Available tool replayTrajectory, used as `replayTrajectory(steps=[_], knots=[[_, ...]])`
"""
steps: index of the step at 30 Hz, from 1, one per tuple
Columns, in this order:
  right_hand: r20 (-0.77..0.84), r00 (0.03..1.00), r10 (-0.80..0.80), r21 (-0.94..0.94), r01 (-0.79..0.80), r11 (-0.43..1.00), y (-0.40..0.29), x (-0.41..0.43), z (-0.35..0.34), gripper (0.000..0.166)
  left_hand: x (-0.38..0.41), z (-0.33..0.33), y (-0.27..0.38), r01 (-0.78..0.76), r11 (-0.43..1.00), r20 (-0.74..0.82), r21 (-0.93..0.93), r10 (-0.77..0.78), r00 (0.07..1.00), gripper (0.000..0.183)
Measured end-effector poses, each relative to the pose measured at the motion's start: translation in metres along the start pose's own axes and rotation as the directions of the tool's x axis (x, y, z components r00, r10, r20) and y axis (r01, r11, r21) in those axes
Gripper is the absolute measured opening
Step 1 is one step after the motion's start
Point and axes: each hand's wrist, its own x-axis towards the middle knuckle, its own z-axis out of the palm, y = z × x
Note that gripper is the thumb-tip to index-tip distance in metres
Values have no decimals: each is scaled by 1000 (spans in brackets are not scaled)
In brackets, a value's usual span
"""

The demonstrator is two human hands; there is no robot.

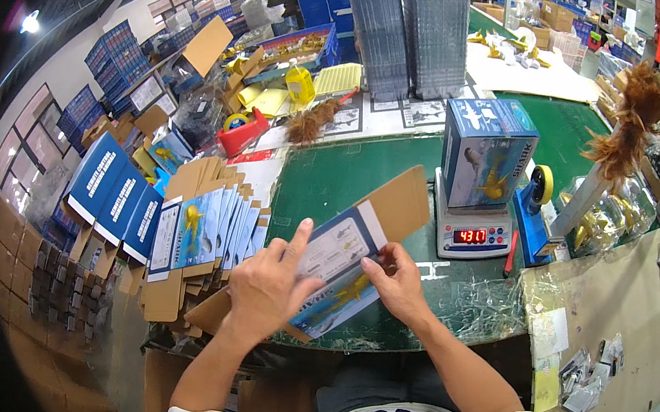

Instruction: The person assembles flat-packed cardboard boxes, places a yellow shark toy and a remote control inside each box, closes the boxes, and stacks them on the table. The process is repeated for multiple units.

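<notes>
A flattened cardboard carton, printed with a golden shark-like picture, slants over the green tabletop in front of me. My right hand pinches its right edge between thumb and fingers. At its left side, my left hand has the index finger stretched out and the thumb spread over the printed face. The other left fingers are bent and partly hidden, so I cannot tell whether they grip the edge. Beyond my right hand, an upright printed box stands on a white digital scale with a lit red display.
Many flat cartons lie fanned out at left, beside blue-topped boxes. A red tape dispenser and a yellow bottle stand farther back. Tall stacks of clear plastic trays rise behind. Right of the scale is a blue tape dispenser.
</notes>
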Motion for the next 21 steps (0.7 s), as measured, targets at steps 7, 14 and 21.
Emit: replayTrajectory(steps=[7, 14, 21], knots=[[110, 975, -194, -104, 206, 973, 13, -58, -37, 48, -16, 33, 42, -65, 998, 147, -9, 65, 987, 153], [-2, 996, -86, -204, 84, 975, 16, -103, -69, 83, -11, 29, 79, -54, 988, 324, -143, 99, 941, 111], [156, 988, -9, 377, -51, 925, -70, -28, -82, 127, 16, -15, 26, 361, 280, 364, -890, -42, 931, 123]])
